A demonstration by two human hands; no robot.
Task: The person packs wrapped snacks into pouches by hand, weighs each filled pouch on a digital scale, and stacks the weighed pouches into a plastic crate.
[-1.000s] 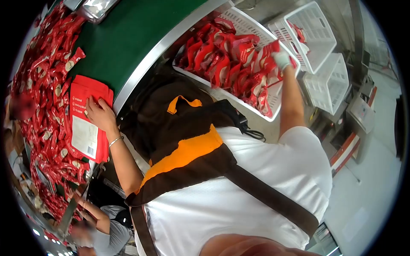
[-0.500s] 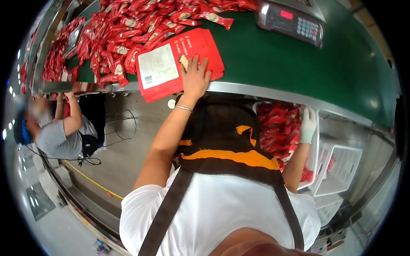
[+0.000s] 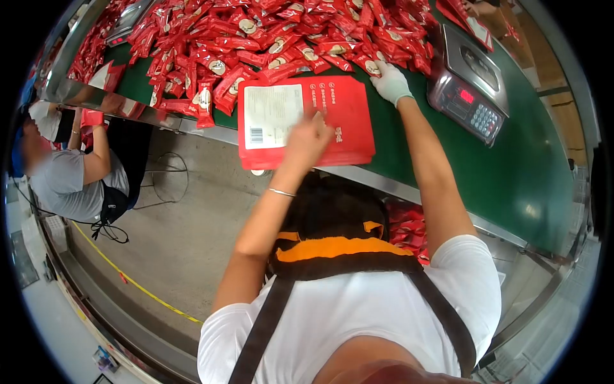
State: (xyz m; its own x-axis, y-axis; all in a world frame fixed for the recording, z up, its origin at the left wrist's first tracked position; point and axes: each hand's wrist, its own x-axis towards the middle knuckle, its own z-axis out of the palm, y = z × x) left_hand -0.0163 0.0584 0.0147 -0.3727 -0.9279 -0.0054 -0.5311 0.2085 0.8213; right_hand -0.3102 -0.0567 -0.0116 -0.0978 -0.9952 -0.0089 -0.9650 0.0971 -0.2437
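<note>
A stack of flat red pouches (image 3: pixel 348 118) with a white label and barcode lies at the near edge of the green table. Over its middle is my bare left hand (image 3: pixel 310 137), with a bracelet at the wrist; motion smears its fingers. My right hand (image 3: pixel 391 84), in a white glove, reaches to the front of a heap of small red packets (image 3: pixel 268 41). Its fingers are closed on the end of one red packet (image 3: pixel 368 64), partly covering it.
A digital scale (image 3: pixel 470 86) stands to the right on the green table (image 3: pixel 531 166). Another scale (image 3: pixel 128 25) is at the far left. Under the table edge sits a bin of red packets (image 3: pixel 409 227). A person in grey (image 3: pixel 83 173) works at the left.
My right hand has come up from the bin below the table to the packet heap. My left hand stays over the pouches, now blurred. The view has shifted.
</note>
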